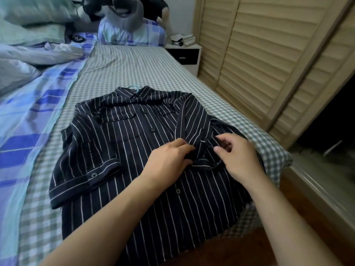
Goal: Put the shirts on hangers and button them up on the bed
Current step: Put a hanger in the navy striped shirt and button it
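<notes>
1. Your dark navy short-sleeved shirt with thin white stripes (123,150) lies front-up on the green-and-white checked bed sheet (134,64), collar away from you and hem toward you, hanging over the near edge of the bed.
2. A light blue hanger hook (133,86) pokes out just past the collar, so the hanger sits inside the shirt.
3. Your left hand (169,162) rests on the middle of the shirt front, with thumb and fingers curled and pinching a bunched edge of the striped fabric.
4. Your right hand (238,156) is just beside it, fingers curled around the same bunched fabric from the right side; the two hands are close but do not touch.
5. A strip of the right-hand front panel is folded back, running from the shoulder down to where your hands meet.
6. Three dark buttons (153,130) show along the centre placket: one near the chest pockets, one between that and your hands, one below your left wrist. Whether any are fastened is not clear.
7. The left sleeve (90,169) lies flat, with a button on its cuff.
8. A blue-and-purple plaid duvet (28,131) lies along the left of the sheet, with pale crumpled bedding (34,54) above it.
9. A plaid pillow (132,33) sits at the head of the bed, a grey neck cushion (123,12) on top of it.
10. A white-and-black bedside table (186,54) stands beside the bed, next to beige louvred wardrobe doors (259,45).
</notes>
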